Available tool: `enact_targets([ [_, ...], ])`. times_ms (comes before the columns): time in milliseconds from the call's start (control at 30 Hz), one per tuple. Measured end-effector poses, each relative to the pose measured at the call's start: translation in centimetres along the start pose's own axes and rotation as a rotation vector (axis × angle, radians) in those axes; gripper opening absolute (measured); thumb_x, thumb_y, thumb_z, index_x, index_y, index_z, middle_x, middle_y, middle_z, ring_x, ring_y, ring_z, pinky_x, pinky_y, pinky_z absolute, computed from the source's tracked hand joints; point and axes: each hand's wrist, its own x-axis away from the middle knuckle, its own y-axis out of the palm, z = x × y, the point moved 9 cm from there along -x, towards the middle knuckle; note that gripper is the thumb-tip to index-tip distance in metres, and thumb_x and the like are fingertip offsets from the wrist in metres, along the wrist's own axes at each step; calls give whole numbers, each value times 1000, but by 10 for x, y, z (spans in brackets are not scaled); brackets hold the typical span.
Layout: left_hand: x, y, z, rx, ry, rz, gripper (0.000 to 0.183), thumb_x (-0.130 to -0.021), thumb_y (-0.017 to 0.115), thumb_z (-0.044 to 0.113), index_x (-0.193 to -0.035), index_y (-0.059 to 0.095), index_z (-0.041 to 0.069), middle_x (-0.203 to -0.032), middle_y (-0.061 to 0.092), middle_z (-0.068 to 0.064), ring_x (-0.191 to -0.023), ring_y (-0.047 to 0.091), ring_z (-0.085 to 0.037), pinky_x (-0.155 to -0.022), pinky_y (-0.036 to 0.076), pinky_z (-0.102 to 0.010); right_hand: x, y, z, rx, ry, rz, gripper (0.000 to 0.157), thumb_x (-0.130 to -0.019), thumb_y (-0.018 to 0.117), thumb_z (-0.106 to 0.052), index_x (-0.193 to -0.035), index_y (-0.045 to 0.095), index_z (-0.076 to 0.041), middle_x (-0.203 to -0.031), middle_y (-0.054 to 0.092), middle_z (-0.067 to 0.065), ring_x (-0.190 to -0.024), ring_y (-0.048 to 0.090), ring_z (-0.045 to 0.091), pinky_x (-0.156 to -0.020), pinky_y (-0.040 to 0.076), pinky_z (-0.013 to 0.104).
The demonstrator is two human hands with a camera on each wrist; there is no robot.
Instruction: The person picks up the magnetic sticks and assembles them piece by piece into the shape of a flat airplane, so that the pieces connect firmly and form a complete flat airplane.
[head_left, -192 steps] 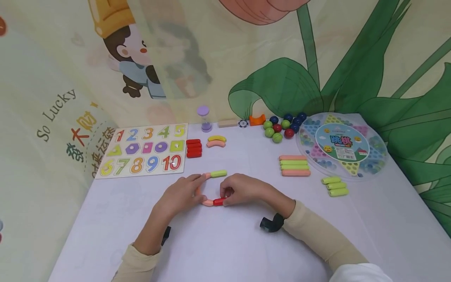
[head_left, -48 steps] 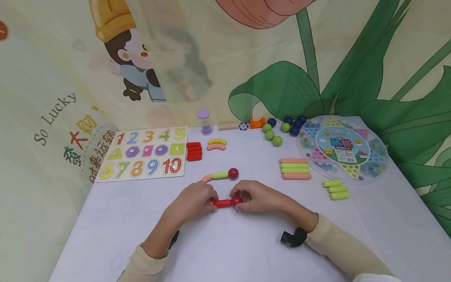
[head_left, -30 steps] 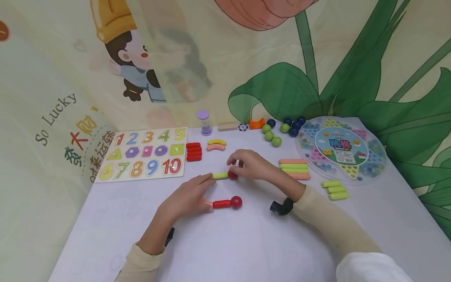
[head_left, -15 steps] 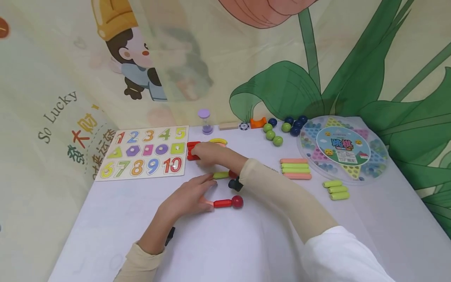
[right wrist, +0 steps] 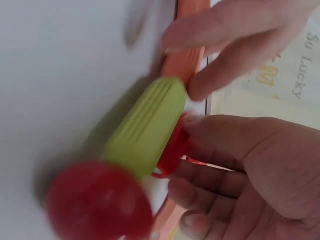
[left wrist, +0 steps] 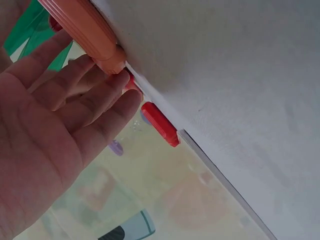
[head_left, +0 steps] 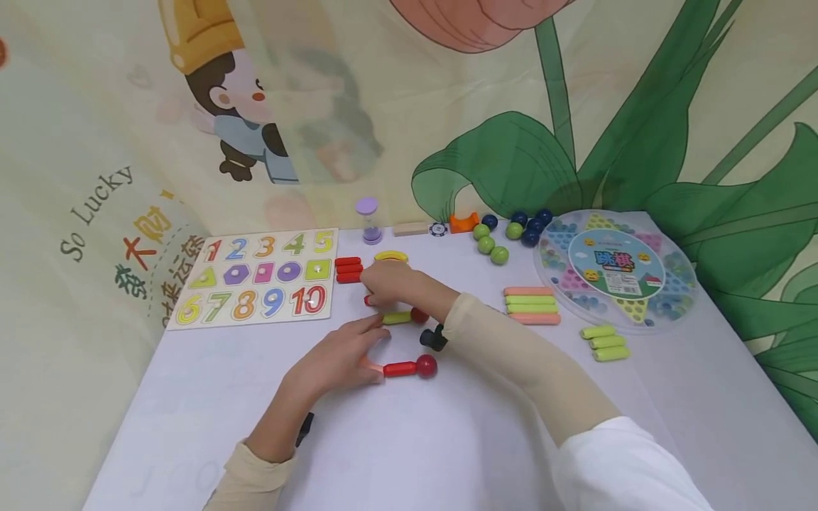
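Note:
My left hand (head_left: pixel 335 358) lies over the curved pink pieces, thumb and fingers spread. In the left wrist view its fingers are mostly straight, fingertips against a pink piece (left wrist: pixel 87 30). A lime magnetic stick (head_left: pixel 397 318) tipped with a red ball (head_left: pixel 419 315) extends from the upper end. At the lower end are a red stick (head_left: pixel 400 369) and another red ball (head_left: pixel 426 366). My right hand (head_left: pixel 391 281) pinches a loose red magnetic stick (right wrist: pixel 174 147) between thumb and fingers, close behind the lime one. Its fingers partly cover that stick.
Red sticks (head_left: pixel 348 270) lie beside the number puzzle board (head_left: pixel 255 319). Behind are a yellow curved piece (head_left: pixel 391 255), an hourglass (head_left: pixel 368 221) and green and blue balls (head_left: pixel 500 255). Pink and lime sticks (head_left: pixel 532 300), short lime sticks (head_left: pixel 607 343) and a checkers box (head_left: pixel 616 262) stand right.
Two red balls have joined the ends of the shape. My right hand has since gone to the red stack, taken one stick and drawn it nearer the lime stick. My left hand stays over the pink pieces.

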Motion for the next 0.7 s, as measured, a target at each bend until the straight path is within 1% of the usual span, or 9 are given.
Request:
enact_targets([
  [100, 0, 1, -1, -9, -6, -10, 66, -70, 76, 38, -127, 53, 14, -140, 36, -4, -127, 32, -21, -98, 35, -40, 12, 7, 19, -60, 67, -46, 13, -83, 63, -22, -89, 55, -14, -73, 56, 0, -66, 53, 14, -53, 44, 23],
  [167, -1, 1, -2, -8, -3, -10, 66, -70, 76, 37, -127, 53, 14, -140, 36, -5, -127, 32, -22, -98, 34, -41, 20, 11, 35, -135, 129, -64, 13, -82, 63, -21, -90, 55, -14, -75, 57, 2, -66, 54, 15, -53, 45, 24],
  [233, -1, 1, -2, -16, -8, -10, 66, -70, 76, 38, -127, 53, 14, -140, 36, -4, -127, 32, -21, -98, 35, -40, 27, 13, 54, -233, 186, -61, 13, -81, 63, -20, -89, 56, -14, -76, 57, 4, -66, 55, 17, -53, 46, 25],
  [367, 0, 2, -5, -12, -37, -15, 66, -70, 76, 38, -128, 53, 17, -141, 35, -1, -127, 31, -18, -98, 34, -38, 36, 16, 91, -432, 262, 16, 11, -82, 62, -21, -88, 58, -13, -78, 58, 6, -65, 55, 19, -55, 47, 26],
  [467, 0, 3, -6, -1, -53, -23, 66, -70, 76, 39, -128, 52, 18, -141, 34, 0, -127, 31, -18, -98, 35, -39, 40, 21, 113, -591, 308, 74, 14, -84, 60, -25, -91, 59, -12, -77, 59, 7, -63, 55, 21, -56, 49, 27],
  [500, 0, 3, -6, 1, -55, -25, 66, -70, 76, 39, -128, 52, 18, -141, 34, 0, -128, 31, -18, -98, 35, -39, 41, 22, 117, -646, 318, 90, 16, -84, 60, -25, -92, 59, -11, -76, 60, 8, -62, 55, 22, -57, 49, 28],
  [567, 1, 4, -6, 2, -55, -26, 66, -70, 76, 38, -128, 52, 18, -141, 34, 0, -128, 30, -18, -98, 35, -39, 43, 27, 123, -715, 329, 112, 19, -85, 61, -28, -93, 59, -11, -74, 61, 8, -60, 56, 22, -56, 50, 27],
  [700, 1, 4, -5, 11, -50, -28, 66, -70, 75, 39, -129, 52, 18, -141, 34, -1, -128, 30, -19, -98, 35, -39, 46, 33, 121, -778, 326, 92, 20, -85, 61, -28, -93, 59, -10, -73, 60, 8, -58, 56, 21, -54, 49, 27],
])
